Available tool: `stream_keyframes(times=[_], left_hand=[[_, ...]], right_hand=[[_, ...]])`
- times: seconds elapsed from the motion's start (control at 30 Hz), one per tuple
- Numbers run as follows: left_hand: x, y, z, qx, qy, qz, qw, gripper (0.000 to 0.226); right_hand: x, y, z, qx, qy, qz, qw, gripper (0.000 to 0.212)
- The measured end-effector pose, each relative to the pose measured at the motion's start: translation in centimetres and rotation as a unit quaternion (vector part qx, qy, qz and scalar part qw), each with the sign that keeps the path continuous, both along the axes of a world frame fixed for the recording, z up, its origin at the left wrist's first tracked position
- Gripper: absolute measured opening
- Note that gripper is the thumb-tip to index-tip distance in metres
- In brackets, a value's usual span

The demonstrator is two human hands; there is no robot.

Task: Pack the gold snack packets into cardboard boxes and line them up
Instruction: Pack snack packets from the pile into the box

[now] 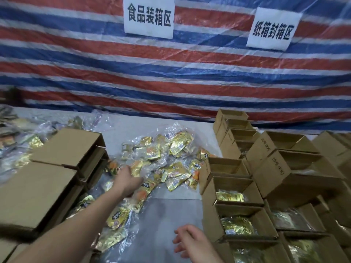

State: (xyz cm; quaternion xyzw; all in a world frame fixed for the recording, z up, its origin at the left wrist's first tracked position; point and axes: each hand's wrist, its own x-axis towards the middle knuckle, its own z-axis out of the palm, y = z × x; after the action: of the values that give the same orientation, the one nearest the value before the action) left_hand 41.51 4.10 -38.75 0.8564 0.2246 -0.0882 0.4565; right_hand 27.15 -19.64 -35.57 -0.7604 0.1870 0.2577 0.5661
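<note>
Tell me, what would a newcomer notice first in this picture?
Probably the heap of gold snack packets mid-table, where the left hand reaches in. Next, the open cardboard boxes lined up at right, and the striped tarp with two signs behind.

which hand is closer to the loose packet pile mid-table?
Left. The left hand is reaching into the packet pile. The right hand hovers near the camera over bare table, beside the open boxes.

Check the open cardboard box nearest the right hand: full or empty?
Partly filled: the brown cardboard box shows gold packets below its rim.
</note>
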Motion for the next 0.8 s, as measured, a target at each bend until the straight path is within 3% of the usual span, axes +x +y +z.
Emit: stream_keyframes(times=[0.17,0.33,0.47,0.6,0.8], left_hand=[[-7.6,-2.6,7.0,-0.092,-0.099,-0.016,0.991,0.046],[-14.3,-5.6,12.6,-0.122,-0.152,-0.033,0.98,0.037],[-18.8,-8.2,15.8,-0.168,-0.134,-0.071,0.974,0.037],[-22.1,-10.5,17.4,-0.282,-0.105,-0.166,0.939,0.03],[-24.6,-12.5,19.4,-0.458,-0.042,-0.095,0.883,0.053]], right_hand=[[0.2,1.6,2.5,0.134,0.0,-0.057,0.989,0.018],[-0.8,2.4,5.0,0.183,-0.04,-0.106,0.977,0.016],[-1.4,1.6,7.6,0.236,-0.085,-0.115,0.961,0.054],[-2.3,-0.4,10.6,0.307,-0.071,-0.123,0.941,0.071],[-4.6,-5.3,10.2,0.474,-0.043,-0.165,0.864,0.061]])
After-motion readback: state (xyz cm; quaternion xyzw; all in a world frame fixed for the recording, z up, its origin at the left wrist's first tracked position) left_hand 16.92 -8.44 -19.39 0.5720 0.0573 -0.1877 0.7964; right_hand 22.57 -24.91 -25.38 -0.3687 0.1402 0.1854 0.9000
